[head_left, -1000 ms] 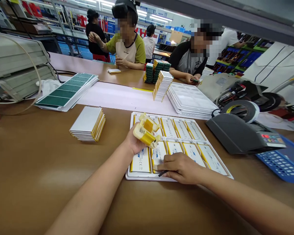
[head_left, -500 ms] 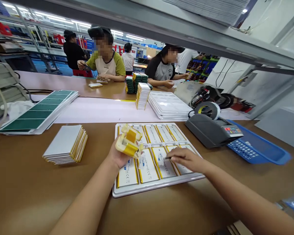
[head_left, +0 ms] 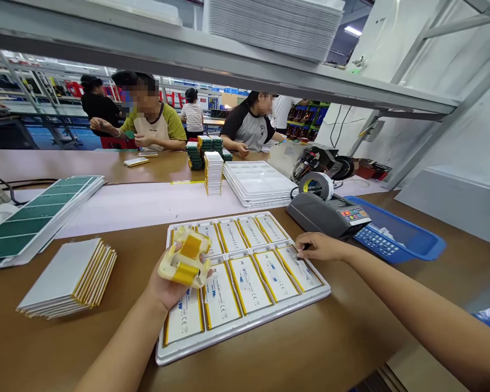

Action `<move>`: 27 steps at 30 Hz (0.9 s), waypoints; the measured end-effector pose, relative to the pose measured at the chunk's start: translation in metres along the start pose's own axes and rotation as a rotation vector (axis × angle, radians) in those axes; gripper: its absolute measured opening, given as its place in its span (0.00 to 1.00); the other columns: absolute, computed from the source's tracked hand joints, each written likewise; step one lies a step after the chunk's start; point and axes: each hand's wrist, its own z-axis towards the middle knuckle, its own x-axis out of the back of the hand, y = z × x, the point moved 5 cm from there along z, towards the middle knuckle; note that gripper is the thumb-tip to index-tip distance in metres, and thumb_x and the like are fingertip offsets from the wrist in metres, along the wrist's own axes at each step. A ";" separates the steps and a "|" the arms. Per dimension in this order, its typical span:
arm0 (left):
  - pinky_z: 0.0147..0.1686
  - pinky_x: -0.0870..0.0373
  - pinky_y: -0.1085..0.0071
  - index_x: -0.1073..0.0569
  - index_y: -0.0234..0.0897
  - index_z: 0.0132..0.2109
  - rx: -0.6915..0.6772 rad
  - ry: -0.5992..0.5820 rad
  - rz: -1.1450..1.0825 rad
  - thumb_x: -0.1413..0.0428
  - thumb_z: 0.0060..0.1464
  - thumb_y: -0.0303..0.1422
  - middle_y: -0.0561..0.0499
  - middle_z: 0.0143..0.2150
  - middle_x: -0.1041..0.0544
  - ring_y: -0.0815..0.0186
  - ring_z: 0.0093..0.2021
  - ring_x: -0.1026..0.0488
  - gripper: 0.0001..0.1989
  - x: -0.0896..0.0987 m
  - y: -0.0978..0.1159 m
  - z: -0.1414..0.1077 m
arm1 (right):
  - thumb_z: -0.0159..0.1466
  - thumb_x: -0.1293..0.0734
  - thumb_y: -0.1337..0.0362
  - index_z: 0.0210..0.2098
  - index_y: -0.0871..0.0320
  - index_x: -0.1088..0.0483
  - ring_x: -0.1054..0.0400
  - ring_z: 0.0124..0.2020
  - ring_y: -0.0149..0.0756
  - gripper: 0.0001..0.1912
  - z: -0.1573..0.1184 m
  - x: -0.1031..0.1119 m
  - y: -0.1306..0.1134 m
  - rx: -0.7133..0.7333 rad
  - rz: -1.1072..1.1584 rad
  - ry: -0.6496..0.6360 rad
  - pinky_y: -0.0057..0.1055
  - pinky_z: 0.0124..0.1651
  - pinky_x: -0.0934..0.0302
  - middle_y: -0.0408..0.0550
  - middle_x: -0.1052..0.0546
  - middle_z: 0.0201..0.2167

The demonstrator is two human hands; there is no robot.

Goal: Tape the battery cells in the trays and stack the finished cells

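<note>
Yellow-and-white plastic blocks (head_left: pixel 183 257) sit gripped in the left hand (head_left: pixel 167 286), fingers curled around them, over the left end of a white tray (head_left: pixel 239 340) holding 2 rows of flat battery cells (head_left: pixel 249 286). The right hand (head_left: pixel 320 246) narrowly pinches a small dark stick (head_left: pixel 306 246) above the tray's right end, near a grey tape dispenser (head_left: pixel 326 215). Another stack of cells (head_left: pixel 65 277) lies at lower left.
</note>
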 end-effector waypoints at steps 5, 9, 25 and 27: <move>0.40 0.39 0.40 0.30 0.36 0.40 -0.025 0.006 0.035 0.49 0.46 0.29 0.46 0.32 0.27 0.59 0.31 0.29 0.11 -0.002 0.002 -0.001 | 0.53 0.37 0.54 0.26 0.62 0.33 0.39 0.30 0.31 0.15 0.009 0.003 0.000 0.099 0.051 -0.042 0.26 0.35 0.46 0.45 0.33 0.28; 0.42 0.41 0.39 0.31 0.36 0.42 -0.049 0.028 0.048 0.48 0.46 0.29 0.45 0.34 0.27 0.58 0.31 0.29 0.13 -0.001 0.005 -0.002 | 0.52 0.35 0.53 0.25 0.62 0.33 0.40 0.29 0.30 0.16 0.015 0.003 0.006 0.117 0.141 -0.113 0.26 0.34 0.46 0.44 0.34 0.26; 0.43 0.42 0.39 0.31 0.38 0.43 -0.029 0.132 0.029 0.47 0.45 0.28 0.45 0.33 0.26 0.57 0.32 0.29 0.15 0.002 0.005 0.002 | 0.52 0.34 0.57 0.25 0.62 0.31 0.38 0.28 0.30 0.12 0.014 0.004 0.001 0.035 0.118 -0.265 0.24 0.32 0.47 0.44 0.30 0.26; 0.43 0.42 0.39 0.31 0.37 0.42 -0.016 0.141 0.027 0.47 0.45 0.29 0.44 0.34 0.26 0.57 0.32 0.29 0.14 0.003 0.004 0.003 | 0.51 0.34 0.56 0.25 0.61 0.30 0.37 0.28 0.30 0.13 0.012 0.007 -0.001 0.033 0.071 -0.247 0.24 0.32 0.47 0.44 0.30 0.26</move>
